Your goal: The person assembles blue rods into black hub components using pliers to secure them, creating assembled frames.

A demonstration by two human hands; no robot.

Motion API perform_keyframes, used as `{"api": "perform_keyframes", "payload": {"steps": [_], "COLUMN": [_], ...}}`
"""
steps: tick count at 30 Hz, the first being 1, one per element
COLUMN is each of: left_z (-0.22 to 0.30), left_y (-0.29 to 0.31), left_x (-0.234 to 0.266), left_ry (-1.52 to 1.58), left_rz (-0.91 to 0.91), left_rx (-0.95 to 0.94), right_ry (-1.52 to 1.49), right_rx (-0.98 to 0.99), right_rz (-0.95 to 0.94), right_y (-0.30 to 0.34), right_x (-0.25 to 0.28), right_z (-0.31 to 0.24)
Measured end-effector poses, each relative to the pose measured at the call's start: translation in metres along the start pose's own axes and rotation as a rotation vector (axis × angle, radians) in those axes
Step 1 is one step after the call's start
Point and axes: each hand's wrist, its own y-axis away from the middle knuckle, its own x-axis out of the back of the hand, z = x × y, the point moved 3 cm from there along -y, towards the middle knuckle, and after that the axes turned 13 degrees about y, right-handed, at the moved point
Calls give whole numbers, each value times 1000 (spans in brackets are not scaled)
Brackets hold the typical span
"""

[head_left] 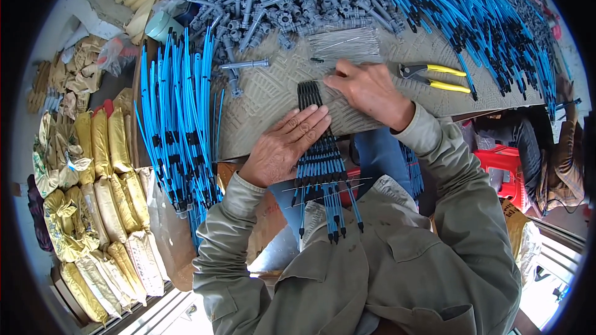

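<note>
Bundle of blue tubes under flat, spread left hand, right hand pinching its top

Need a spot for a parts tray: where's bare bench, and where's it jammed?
Bare grey mat lies between the left blue tube bundle and the left hand. A smaller patch lies right of the yellow-handled pliers, before the right tube heap. The back is crowded with grey plastic fittings.
</note>
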Motion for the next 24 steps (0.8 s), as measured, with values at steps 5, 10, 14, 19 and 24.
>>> {"api": "perform_keyframes", "payload": {"steps": [5,10,14,19,24], "left_z": [2,0,-2,-2,-10], "left_y": [-1,1,1,6,6], "left_x": [4,4,-1,-5,-7], "left_ry": [56,48,41,65,50], "left_rz": [16,3,-21,6,-13], "left_rx": [0,-9,-27,-40,-37], "right_ry": [36,87,104,122,144], "right_rx": [9,31,39,61,122], "right_rz": [11,24,27,70,72], "right_y": [2,-2,-3,-4,-12], "right_x": [5,5,1,5,-1], "right_z": [2,-4,-7,-15,-18]}}
